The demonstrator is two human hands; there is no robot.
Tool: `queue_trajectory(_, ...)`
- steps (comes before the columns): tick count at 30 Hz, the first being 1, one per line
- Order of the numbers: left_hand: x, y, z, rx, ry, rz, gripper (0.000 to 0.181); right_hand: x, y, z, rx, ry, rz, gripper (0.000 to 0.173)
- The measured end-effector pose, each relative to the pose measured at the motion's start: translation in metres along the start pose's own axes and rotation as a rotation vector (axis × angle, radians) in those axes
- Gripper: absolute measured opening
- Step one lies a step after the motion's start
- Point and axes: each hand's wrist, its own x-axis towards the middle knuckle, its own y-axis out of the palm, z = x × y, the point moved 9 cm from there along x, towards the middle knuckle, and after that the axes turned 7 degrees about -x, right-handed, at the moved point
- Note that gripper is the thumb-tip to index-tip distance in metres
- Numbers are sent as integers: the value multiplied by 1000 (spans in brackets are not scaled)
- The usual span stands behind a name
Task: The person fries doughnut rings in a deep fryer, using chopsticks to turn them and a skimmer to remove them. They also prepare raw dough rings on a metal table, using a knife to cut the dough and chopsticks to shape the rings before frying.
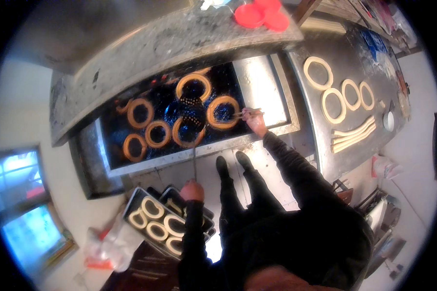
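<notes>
My left hand (192, 190) grips the long thin handle of a skimmer (195, 160). Its dark perforated head reaches over the fryer vat (156, 163), partly covering a browned dough ring (177, 136). In my right hand (254, 121) is a pair of chopsticks (258, 112), their tips at the right side of another golden ring (223, 125). A third large ring (193, 77) lies at the far side of the dark oil, partly overlapped by the skimmer head. Several browner rings (147, 134) sit in the left part of the vat.
Pale dough rings (306, 69) and dough strips (353, 134) lie on the metal worktable (302, 72) at right. A tray (133, 202) of pale rings stands low at left. Red round lids (249, 16) rest on the ledge (167, 40) behind the vat.
</notes>
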Motion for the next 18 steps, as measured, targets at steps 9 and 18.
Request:
queue_trajectory(9, -2, 18, 8, 117, -68, 139, 19, 28, 40, -8, 117, 41, -149, 16)
queue_trajectory(18, -17, 0, 14, 116, -60, 177, 15, 16, 33, -5, 148, 286, 121, 23)
